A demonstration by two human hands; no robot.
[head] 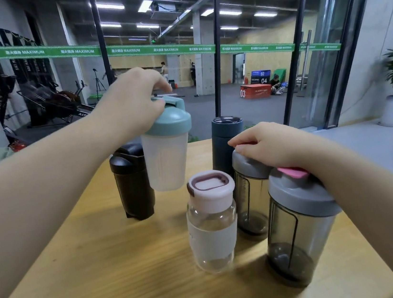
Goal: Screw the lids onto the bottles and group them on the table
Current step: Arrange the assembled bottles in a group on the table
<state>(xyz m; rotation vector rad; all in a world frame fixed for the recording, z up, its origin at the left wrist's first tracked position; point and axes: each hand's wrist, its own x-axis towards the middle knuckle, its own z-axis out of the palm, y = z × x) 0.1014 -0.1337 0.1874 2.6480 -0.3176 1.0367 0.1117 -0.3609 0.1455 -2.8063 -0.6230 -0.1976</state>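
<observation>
Progress: all six bottles in view carry lids, so the screwing looks done or nearly so; how tight any lid sits cannot be told. What seems left is the grouping.
Left hand (134, 99): fingers curled over the teal lid (170, 118), gripping it from above; the frosted shaker (167, 162) hangs below the fingers, off the table (82, 276).
Right hand (275, 146): fingers bent down over the lid of the far smoky shaker (250, 201), fingertips at its red tab; whether they grip or only rest there I cannot tell.
Near smoky shaker (299, 235): under the right wrist, pink flip cap shut, touching its twin.
Pink-lidded bottle (212, 221): just left of the right-hand fingers, beside the smoky pair.
Navy flask (224, 142): just beyond the right fingertips, capped.
Black shaker (132, 182): below the left-hand fingers, apart from the cluster.
Left to do: set the frosted shaker down among the rest and bring the black one in.
</observation>
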